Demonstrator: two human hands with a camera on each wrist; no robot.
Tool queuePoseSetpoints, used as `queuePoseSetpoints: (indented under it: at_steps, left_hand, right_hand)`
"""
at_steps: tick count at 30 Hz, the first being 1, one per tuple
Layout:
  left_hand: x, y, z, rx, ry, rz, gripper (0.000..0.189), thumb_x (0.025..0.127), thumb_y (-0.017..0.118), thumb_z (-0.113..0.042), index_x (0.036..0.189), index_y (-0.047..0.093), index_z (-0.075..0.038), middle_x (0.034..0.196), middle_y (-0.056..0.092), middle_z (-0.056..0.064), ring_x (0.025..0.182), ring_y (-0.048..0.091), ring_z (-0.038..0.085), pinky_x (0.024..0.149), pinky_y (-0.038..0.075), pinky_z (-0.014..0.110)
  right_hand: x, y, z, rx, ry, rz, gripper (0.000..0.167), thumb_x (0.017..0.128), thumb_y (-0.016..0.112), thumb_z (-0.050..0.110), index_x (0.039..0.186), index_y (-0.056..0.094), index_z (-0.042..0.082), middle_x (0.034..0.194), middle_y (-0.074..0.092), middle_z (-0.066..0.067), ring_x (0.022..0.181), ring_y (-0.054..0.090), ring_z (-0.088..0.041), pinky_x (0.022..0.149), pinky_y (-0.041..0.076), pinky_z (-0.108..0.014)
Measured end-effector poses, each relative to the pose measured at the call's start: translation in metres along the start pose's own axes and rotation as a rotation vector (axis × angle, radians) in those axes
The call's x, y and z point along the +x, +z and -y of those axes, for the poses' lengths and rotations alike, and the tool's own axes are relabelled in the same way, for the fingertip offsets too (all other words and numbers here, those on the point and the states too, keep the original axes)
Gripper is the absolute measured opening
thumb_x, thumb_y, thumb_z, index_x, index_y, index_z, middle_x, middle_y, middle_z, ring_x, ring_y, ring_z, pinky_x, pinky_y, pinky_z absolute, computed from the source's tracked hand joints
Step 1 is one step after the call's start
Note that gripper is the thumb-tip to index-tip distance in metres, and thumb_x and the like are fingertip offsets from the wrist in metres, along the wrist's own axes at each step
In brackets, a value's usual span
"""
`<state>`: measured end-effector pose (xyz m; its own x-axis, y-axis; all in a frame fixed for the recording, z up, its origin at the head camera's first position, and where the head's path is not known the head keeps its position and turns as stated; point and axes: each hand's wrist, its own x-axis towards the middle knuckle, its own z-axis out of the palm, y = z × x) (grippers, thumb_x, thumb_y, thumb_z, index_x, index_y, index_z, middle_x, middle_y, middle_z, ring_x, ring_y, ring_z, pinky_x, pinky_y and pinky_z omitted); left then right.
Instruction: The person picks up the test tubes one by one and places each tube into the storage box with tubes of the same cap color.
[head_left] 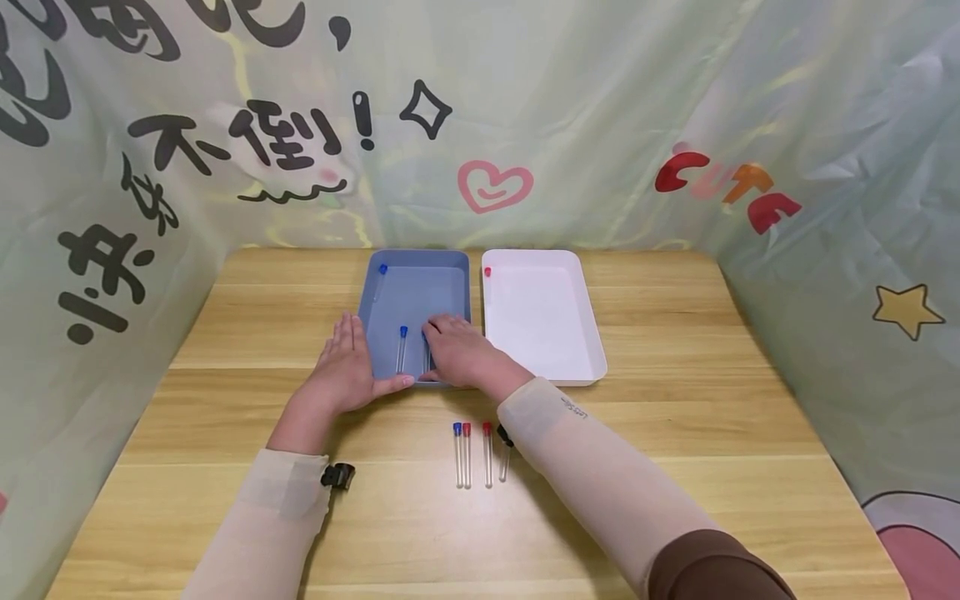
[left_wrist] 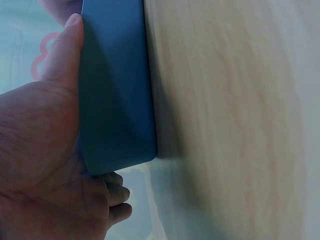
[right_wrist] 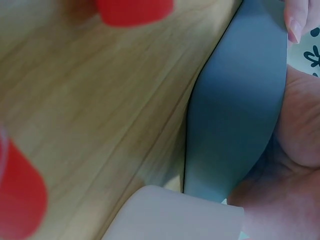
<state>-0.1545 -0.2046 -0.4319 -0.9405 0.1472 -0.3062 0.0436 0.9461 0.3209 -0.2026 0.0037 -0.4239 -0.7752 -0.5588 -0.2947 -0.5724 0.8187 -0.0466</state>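
Observation:
My left hand (head_left: 347, 367) lies along the front left corner of the blue tray (head_left: 435, 292), fingers straight beside the left wall and thumb on the front rim. In the left wrist view the palm presses against the tray's outer wall (left_wrist: 117, 95). Over the tray's front right part, my right hand (head_left: 461, 352) bends its fingers at the cap of a test tube (head_left: 427, 357), its thumb near the lower end. Just left of it lies another blue-capped tube (head_left: 401, 350). The right fingertips are hidden behind the tray wall (right_wrist: 235, 100) in the right wrist view.
A white tray (head_left: 543, 321) stands to the right, with a red-capped tube (head_left: 487, 272) at its far left. Another blue cap (head_left: 383, 269) shows in the blue tray's far left corner. Several capped tubes (head_left: 467, 458) lie on the wooden table before the trays, one partly behind the right wrist.

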Motion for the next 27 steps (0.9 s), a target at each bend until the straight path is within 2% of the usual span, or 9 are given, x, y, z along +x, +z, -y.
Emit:
queuePoseSetpoints:
  at_steps: [27]
  left_hand:
    - [-0.0009, -0.0009, -0.0013, 0.005, 0.0, 0.0, 0.137, 0.097, 0.06, -0.078, 0.164, -0.012, 0.017, 0.174, -0.02, 0.038, 0.166, -0.008, 0.056, 0.138, 0.006, 0.065]
  right_hand:
    - [0.0012, 0.0, 0.0002, 0.003, 0.002, 0.003, 0.095, 0.104, 0.065, 0.06, 0.17, 0.03, 0.002, 0.179, 0.033, -0.014, 0.168, 0.03, -0.031, 0.141, 0.022, -0.044]
